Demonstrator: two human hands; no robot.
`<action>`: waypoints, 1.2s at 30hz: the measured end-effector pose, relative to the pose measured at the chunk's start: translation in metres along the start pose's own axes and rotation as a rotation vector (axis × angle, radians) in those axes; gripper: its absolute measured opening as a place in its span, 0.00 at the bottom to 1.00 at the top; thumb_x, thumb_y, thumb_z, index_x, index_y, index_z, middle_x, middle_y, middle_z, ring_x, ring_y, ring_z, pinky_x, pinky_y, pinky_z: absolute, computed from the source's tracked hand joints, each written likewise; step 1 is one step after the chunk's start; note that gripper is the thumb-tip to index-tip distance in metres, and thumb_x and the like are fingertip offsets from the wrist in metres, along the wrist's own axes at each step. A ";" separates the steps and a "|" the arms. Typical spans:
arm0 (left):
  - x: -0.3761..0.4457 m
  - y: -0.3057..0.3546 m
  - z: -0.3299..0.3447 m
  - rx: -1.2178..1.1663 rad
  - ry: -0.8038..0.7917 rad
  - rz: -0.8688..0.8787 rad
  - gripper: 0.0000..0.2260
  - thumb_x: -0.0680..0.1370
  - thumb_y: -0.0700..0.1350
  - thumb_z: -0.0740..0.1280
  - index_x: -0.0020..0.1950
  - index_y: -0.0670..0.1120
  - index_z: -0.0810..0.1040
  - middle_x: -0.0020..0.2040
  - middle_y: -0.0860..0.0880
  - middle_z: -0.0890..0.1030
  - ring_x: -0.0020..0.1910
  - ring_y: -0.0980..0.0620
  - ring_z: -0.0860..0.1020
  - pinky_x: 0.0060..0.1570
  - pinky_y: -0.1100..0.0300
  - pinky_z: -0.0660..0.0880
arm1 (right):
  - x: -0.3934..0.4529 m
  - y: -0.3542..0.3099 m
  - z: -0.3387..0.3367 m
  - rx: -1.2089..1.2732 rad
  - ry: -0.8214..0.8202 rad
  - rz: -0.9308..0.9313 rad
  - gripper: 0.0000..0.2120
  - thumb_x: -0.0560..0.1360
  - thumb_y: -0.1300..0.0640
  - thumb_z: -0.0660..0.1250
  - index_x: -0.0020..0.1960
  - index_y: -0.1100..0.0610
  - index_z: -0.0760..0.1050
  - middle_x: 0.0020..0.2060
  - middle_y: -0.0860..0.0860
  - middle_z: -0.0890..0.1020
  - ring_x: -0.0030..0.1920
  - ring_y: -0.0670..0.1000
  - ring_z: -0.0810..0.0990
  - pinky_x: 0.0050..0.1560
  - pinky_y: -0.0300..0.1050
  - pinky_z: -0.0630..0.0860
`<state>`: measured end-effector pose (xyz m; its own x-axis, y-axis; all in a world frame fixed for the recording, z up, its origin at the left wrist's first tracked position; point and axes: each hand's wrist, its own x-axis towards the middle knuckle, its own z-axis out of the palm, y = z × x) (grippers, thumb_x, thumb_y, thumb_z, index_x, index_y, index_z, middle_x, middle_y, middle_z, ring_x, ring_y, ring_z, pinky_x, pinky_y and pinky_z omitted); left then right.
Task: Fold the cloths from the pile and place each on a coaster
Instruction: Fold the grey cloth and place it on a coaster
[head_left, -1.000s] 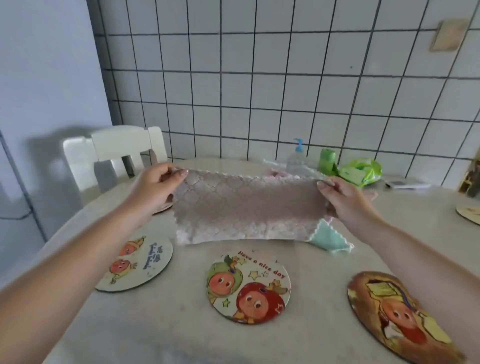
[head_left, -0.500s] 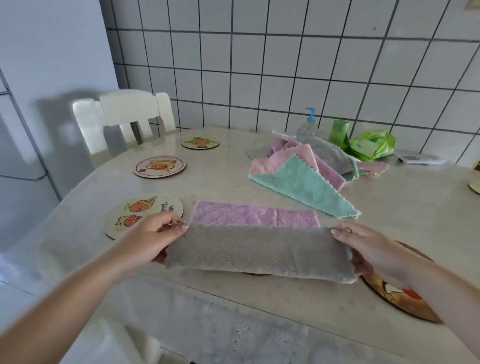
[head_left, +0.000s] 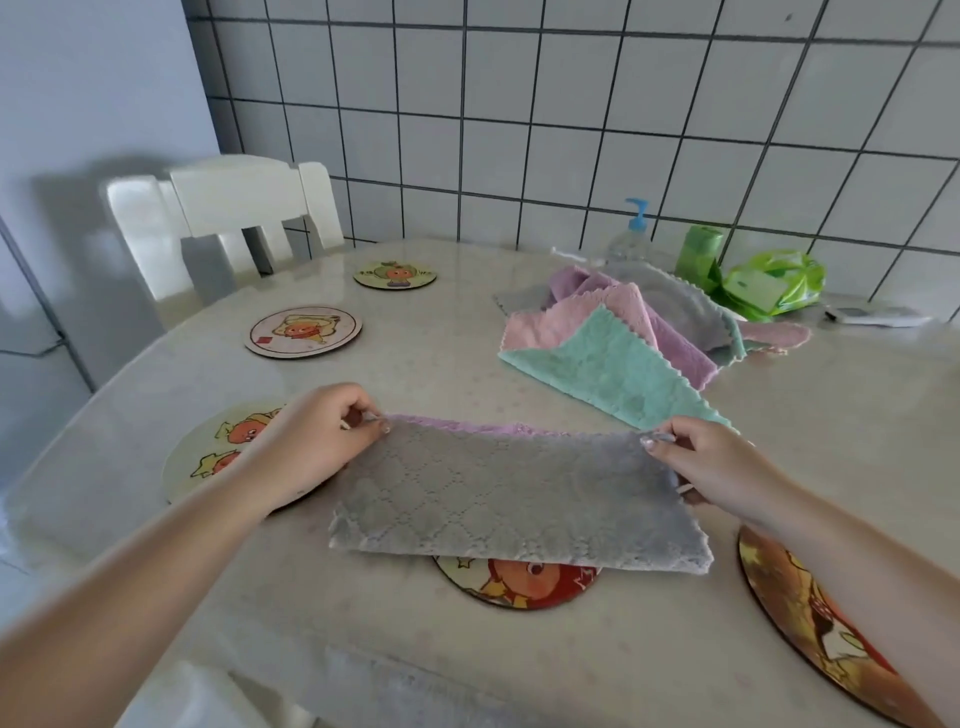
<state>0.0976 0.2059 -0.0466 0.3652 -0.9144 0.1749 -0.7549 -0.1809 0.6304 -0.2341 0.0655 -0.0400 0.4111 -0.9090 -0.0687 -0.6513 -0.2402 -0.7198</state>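
At the far left of the table (head_left: 467, 364) a coaster (head_left: 208, 452) lies partly under the left wrist, with 2 more coasters (head_left: 304, 331) set farther back near the white chair (head_left: 228, 213). The left hand (head_left: 317, 441) pinches the far-left corner of the grey cloth (head_left: 514, 499), thumb and fingertips closed on its edge, where a strip of pink shows along the far side. The cloth lies folded once into a long band and covers most of the centre coaster (head_left: 519, 584), whose near rim peeks out below. The right hand (head_left: 711, 467) pinches the far-right corner the same way. Behind it sits the pile of cloths (head_left: 639, 338), teal on top, near a pump bottle (head_left: 631, 234) and green bag (head_left: 769, 283); another coaster (head_left: 810, 623) sits at the right edge. The band looks too long for the coaster, so a further fold seems needed. If the corners are released unevenly, the layers may slide apart, and dragging the cloth could shift the coaster underneath.
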 end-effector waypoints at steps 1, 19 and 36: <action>0.006 -0.002 0.001 0.019 0.001 0.006 0.05 0.74 0.51 0.68 0.39 0.54 0.75 0.40 0.54 0.78 0.36 0.51 0.78 0.40 0.52 0.77 | 0.005 0.001 0.000 -0.014 0.004 -0.001 0.09 0.78 0.52 0.62 0.42 0.55 0.74 0.33 0.52 0.75 0.35 0.51 0.79 0.33 0.41 0.77; 0.050 -0.004 0.019 0.246 -0.058 0.033 0.06 0.75 0.51 0.67 0.39 0.56 0.72 0.42 0.55 0.77 0.42 0.54 0.76 0.45 0.52 0.77 | 0.040 0.016 0.005 -0.127 0.109 -0.046 0.03 0.75 0.53 0.66 0.46 0.52 0.74 0.36 0.48 0.81 0.30 0.47 0.79 0.28 0.37 0.74; -0.007 0.074 0.084 0.355 -0.264 0.255 0.21 0.82 0.48 0.51 0.74 0.47 0.59 0.76 0.48 0.60 0.75 0.51 0.55 0.74 0.51 0.52 | -0.009 -0.060 0.088 -0.561 -0.149 -0.393 0.25 0.81 0.47 0.48 0.76 0.51 0.51 0.76 0.48 0.54 0.76 0.48 0.49 0.75 0.56 0.43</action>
<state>-0.0063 0.1688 -0.0648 0.0295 -0.9975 0.0643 -0.9575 -0.0098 0.2884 -0.1431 0.1180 -0.0569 0.7406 -0.6719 0.0009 -0.6507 -0.7176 -0.2482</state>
